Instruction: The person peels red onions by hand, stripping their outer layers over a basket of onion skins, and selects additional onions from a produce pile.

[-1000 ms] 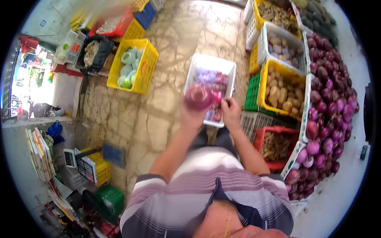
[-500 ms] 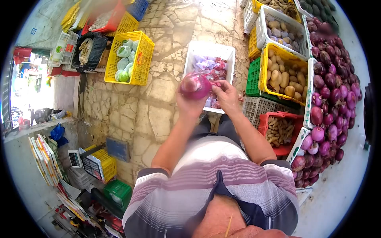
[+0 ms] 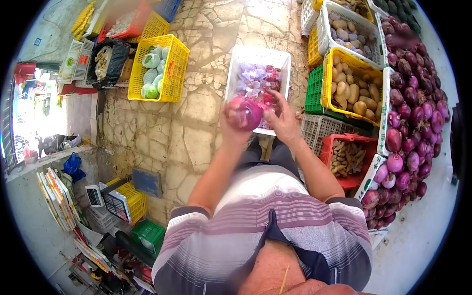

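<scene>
In the head view, the left hand is curled around a red onion, cradling it above the near left corner of the white bin. The right hand is partly open beside the onion, thumb and fingers parted; whether they grip a reddish scrap cannot be told.

The onion's skin looks smooth and shiny, so a sideways tug from the right hand could twist it loose from the left. Near that corner, it might strike the rim or drop outside onto the floor. Loose scraps lie within the bin, but light ones could drift over the near edge.

Leftward, bare floor leaves good room before the yellow crate of wrapped fruit. Rightward is tighter: the grey crate and red crate flank the right forearm, risking a knocked elbow.
</scene>
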{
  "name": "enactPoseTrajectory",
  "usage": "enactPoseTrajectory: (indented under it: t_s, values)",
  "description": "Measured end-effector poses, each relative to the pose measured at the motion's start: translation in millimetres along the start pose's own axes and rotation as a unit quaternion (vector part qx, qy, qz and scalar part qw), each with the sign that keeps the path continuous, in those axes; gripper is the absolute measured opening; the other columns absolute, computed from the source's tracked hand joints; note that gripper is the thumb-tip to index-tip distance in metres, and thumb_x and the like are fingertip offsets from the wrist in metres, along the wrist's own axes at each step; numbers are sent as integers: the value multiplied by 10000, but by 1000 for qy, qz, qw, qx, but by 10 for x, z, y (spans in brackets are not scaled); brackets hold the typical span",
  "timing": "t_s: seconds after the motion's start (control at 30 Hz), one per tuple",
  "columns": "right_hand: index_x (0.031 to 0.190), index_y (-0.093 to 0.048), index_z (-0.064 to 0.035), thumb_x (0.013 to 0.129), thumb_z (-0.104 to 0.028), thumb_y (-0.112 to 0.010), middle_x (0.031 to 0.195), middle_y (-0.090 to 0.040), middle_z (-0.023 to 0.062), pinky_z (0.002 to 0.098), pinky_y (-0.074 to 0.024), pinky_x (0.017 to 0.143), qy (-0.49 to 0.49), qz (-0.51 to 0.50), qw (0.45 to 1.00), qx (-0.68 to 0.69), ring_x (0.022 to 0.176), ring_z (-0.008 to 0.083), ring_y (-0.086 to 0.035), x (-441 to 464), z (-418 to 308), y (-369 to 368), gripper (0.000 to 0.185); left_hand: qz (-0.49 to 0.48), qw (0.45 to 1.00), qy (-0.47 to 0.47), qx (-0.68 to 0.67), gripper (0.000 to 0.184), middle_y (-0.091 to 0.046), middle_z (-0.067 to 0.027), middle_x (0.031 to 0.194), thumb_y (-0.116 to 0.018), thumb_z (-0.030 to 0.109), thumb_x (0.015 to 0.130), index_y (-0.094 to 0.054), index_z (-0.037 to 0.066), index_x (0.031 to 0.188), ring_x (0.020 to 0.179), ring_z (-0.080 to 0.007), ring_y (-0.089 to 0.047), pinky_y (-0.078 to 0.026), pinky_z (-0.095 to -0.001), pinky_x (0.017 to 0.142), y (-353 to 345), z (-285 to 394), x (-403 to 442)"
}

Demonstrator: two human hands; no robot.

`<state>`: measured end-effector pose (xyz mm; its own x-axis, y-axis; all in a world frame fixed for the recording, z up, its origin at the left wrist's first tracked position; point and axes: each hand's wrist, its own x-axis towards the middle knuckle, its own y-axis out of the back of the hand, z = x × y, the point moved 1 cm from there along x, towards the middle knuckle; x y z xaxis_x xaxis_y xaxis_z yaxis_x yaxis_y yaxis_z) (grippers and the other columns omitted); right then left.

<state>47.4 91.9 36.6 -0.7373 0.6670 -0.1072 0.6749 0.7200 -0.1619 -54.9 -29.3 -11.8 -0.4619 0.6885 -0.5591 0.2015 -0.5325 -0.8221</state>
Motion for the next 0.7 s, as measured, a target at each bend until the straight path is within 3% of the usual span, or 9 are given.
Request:
enactPoseTrajectory:
  t_s: [0.1,0.2,0.3,0.47,0.53,0.6,0.67,0.7]
  values:
    - [1152,-657,17,986,-98,-629,905,-678,79,273,-512,741,104,50,990,-79,784,118,-611,-1,204,-85,204,2,1000,17,-3,503,-677,-135,1246,-576,492,920,-641,101,1229,1162,-339,-626,-489,-510,1060,43,-22,0]
    - [1083,-663,20,1008,-133,-623,831,-664,82,294,-504,686,87,13,988,-130,737,121,-596,14,269,-18,175,-70,993,57,-70,496,-678,-131,1239,-540,485,951,-632,95,1243,1143,-330,-634,-508,-488,1035,349,-57,167]
    - [1006,-667,20,1022,-159,-623,761,-644,73,307,-488,637,68,13,984,-166,696,111,-578,79,300,11,185,-149,987,42,-35,487,-675,-121,1226,-513,467,976,-619,86,1261,1128,-298,-643,-533,-447,1003,467,-49,258]
    - [958,-659,13,1020,-170,-637,729,-630,68,303,-469,611,37,47,988,-145,671,104,-557,146,335,49,194,-37,999,29,19,458,-704,-148,1154,-427,388,1036,-623,32,1246,1013,-308,-704,-600,-469,894,-7,-157,-20]
    - [946,-651,14,1022,-166,-634,747,-644,66,311,-474,617,27,28,986,-163,682,111,-568,170,326,88,196,-73,994,84,10,474,-704,-153,1156,-422,398,1037,-621,24,1249,1015,-313,-707,-603,-482,891,-84,-145,-87]
    - [968,-659,19,1027,-188,-633,741,-643,62,314,-478,623,55,5,977,-207,685,115,-572,168,312,102,217,-104,954,-34,280,492,-702,-159,1166,-415,414,1040,-616,25,1265,1039,-317,-703,-594,-509,909,128,-153,-56]
    - [1005,-670,22,1031,-206,-631,769,-653,57,311,-485,647,39,-13,979,-198,718,116,-585,160,352,128,232,-136,953,-11,271,502,-701,-164,1175,-414,420,1042,-609,23,1281,1066,-323,-697,-585,-528,929,304,-155,-18]
    - [1030,-676,21,1033,-213,-629,801,-664,53,308,-490,667,12,-20,986,-167,749,116,-596,178,388,155,239,-153,978,66,129,503,-700,-166,1177,-416,418,1043,-604,21,1290,1082,-328,-693,-580,-534,940,294,-129,27]
